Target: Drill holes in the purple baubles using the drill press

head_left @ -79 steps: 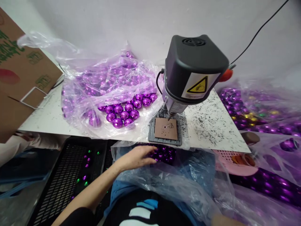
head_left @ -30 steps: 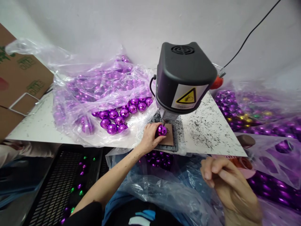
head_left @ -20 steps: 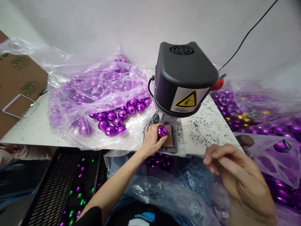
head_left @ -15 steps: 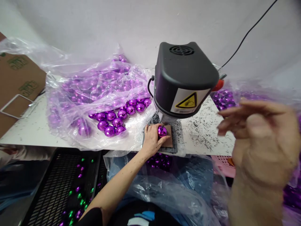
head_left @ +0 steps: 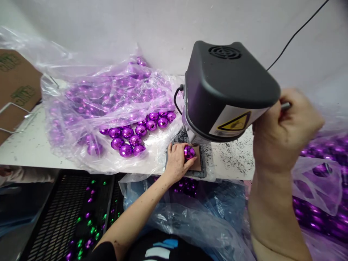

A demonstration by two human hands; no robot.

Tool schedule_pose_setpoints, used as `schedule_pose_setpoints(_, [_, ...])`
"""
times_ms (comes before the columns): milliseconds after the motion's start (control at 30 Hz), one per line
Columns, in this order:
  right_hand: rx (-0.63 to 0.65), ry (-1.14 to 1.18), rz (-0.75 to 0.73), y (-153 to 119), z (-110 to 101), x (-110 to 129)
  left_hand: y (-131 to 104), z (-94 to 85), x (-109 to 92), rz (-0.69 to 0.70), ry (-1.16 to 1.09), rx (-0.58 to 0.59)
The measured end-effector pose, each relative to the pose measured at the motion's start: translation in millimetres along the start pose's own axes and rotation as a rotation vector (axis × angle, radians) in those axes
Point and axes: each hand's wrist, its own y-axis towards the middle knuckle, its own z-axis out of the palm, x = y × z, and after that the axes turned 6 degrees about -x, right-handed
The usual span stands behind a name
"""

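My left hand [head_left: 177,162] pinches a shiny purple faceted ball [head_left: 189,152] on a brown square pad [head_left: 197,163], which lies on the base of a black machine [head_left: 228,83]. The machine's head hangs just above and behind the ball. At its right side my right hand [head_left: 292,125] is closed round a lever, whose metal end shows between the fingers; the rest of the lever is hidden. Many more purple balls [head_left: 126,150] lie left of the machine, partly under clear plastic.
A cardboard box [head_left: 20,87] and wire handle stand at the far left. Below the table's front edge are a black crate [head_left: 58,214] with small green and purple balls, and plastic sheeting [head_left: 190,217]. Bagged purple balls [head_left: 320,214] lie at right. Dark flakes litter the white tabletop [head_left: 231,159].
My right hand has moved left and up from beside the machine and closed on its lever. My left hand still holds the ball on the pad. The view has shifted slightly.
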Motion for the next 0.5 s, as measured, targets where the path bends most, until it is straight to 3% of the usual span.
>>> schedule_pose_setpoints(167, [-0.076,-0.097,-0.086,-45,-19,-1,0,-0.6,-1,-0.011,0.003,0.013])
schedule_pose_setpoints(333, [-0.009,-0.056,-0.025,-76,-27,-8,1,-1.6,-2,-0.009,-0.002,-0.002])
schedule_pose_setpoints(500, [0.052,0.096,-0.057,-91,-22,-13,1,-2.7,-3,-0.021,-0.001,0.007])
